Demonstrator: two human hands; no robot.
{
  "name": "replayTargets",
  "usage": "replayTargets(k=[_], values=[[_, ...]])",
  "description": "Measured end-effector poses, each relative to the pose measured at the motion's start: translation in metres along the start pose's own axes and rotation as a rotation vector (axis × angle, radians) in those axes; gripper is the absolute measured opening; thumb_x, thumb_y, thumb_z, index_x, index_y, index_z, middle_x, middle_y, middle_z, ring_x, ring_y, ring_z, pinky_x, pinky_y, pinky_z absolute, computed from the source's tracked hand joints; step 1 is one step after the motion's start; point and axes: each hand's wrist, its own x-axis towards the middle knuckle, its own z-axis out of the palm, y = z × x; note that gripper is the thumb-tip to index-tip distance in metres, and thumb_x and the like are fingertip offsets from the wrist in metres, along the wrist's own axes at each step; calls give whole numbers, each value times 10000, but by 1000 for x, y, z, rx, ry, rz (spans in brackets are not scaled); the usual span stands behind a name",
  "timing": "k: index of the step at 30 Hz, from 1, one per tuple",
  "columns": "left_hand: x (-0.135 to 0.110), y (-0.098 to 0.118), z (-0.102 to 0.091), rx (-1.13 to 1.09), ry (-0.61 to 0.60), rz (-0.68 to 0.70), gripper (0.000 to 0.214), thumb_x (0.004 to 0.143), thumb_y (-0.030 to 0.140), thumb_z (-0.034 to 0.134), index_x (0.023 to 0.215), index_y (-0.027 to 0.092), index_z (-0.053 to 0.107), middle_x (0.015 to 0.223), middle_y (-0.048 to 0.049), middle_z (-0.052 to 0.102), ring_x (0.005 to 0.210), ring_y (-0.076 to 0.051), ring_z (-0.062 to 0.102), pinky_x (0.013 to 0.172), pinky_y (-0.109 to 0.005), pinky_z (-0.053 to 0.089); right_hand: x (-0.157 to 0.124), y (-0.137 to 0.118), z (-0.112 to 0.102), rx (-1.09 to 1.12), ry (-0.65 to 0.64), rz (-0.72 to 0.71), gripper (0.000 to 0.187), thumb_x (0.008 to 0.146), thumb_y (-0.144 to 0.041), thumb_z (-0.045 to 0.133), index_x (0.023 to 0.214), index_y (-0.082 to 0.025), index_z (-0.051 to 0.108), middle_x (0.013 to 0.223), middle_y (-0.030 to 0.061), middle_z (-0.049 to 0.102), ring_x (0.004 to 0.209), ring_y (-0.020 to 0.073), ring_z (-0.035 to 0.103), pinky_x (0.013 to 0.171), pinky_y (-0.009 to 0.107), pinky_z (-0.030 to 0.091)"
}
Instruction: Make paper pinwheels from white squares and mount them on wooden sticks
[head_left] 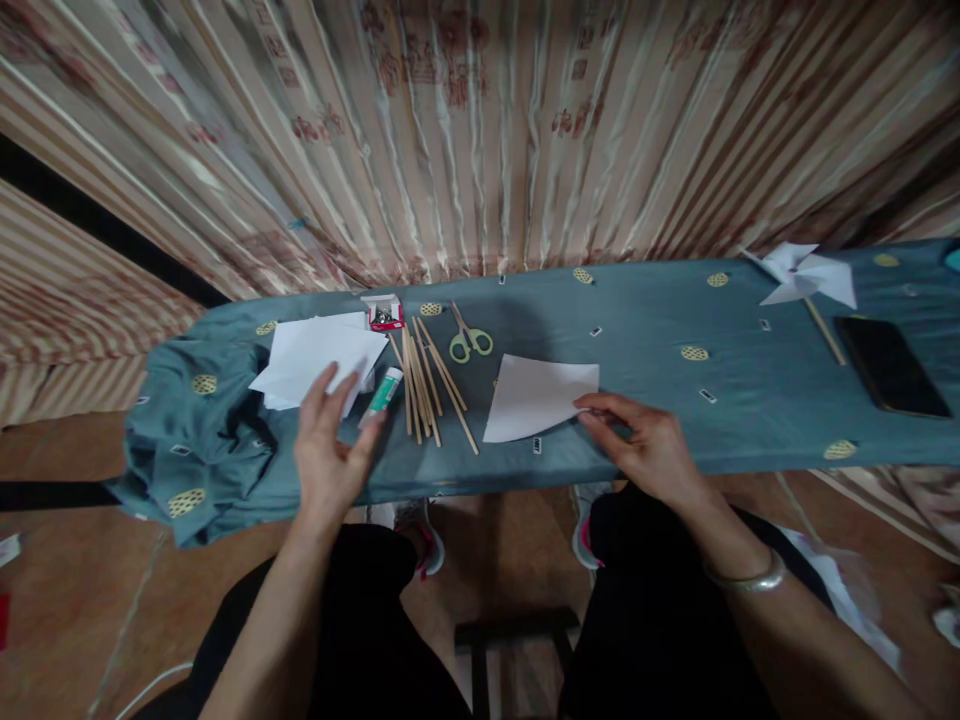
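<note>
My left hand is open, thumb and fingers spread, at the near edge of a pile of white paper. Just beyond its thumb lies a green and white glue stick; whether the thumb touches it I cannot tell. With thumb and index finger, my right hand pinches the near right corner of a single white paper sheet, whose near edge curves slightly. Between the hands, several thin wooden sticks lie in a loose bundle. Green-handled scissors rest behind the sheet, blades pointing away.
A small red box with metal pieces sits open by the pile. At the right lie a white paper pinwheel on a stick and a black phone. Bunched cloth covers the left end of the narrow table; a curtain hangs behind.
</note>
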Motion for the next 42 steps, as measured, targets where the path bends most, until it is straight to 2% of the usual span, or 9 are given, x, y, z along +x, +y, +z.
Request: replayTargets(k=[4,6,8,15,26,30,33,39,42], values=[[-14,73,47,-180,-269,333,440,896,299,618,1321,246,513,1342,-106,583,1221,-240,578,998,-433,530,-6,0,-1,-58,-117,-61,173,898,-314,567,957,-227,705,949,50,763,784,211,729,778,324,576],[-22,95,69,-227,-363,453,426,905,247,595,1319,200,507,1280,-125,626,1179,-238,603,961,-430,545,-10,4,-2,-79,-179,-92,165,895,-286,571,962,-228,709,979,51,767,867,224,736,819,330,580],[-27,105,84,-219,-446,447,387,894,185,592,1277,188,539,1247,-119,651,1135,-240,623,949,-440,543,-13,9,-3,-104,-234,-112,182,878,-239,575,995,-234,714,1017,46,767,930,230,734,849,338,585],[-25,103,104,-141,-485,443,255,886,132,581,1135,150,628,1140,-116,696,1021,-243,641,856,-418,555,-19,24,-5,-250,-266,-154,309,820,-147,615,1116,-196,687,1271,101,670,1098,269,682,942,407,578],[-26,99,97,-151,-457,442,198,912,142,554,1083,157,651,1083,-95,710,992,-214,644,860,-388,567,-27,37,-6,-338,-197,-192,354,851,-220,638,1202,-174,634,1346,146,599,1218,306,594,1034,520,499],[-23,96,99,-151,-460,416,255,888,180,599,1137,153,644,1192,-130,680,1124,-255,615,940,-449,547,-20,35,-9,-302,-153,-219,224,911,-272,580,1086,-193,695,1315,122,628,1151,303,607,999,525,499],[-20,95,101,-202,-452,363,233,934,195,526,1114,165,669,1082,-113,720,1029,-230,665,892,-409,568,-14,29,-9,-205,-109,-226,189,934,-273,544,937,-199,719,1258,105,667,1148,287,595,989,483,497],[-15,94,100,-362,-403,127,259,958,254,498,1150,160,643,1044,-94,734,935,-191,708,838,-318,586,2,22,-1,82,-22,-13,168,905,-329,576,925,-229,710,1040,58,743,999,233,679,942,397,507],[-14,97,98,-261,-313,252,393,939,200,516,1331,171,500,1327,-148,607,1221,-248,588,994,-432,523,17,25,12,118,9,105,174,873,-338,597,895,-215,718,922,44,752,859,216,691,828,343,525]])
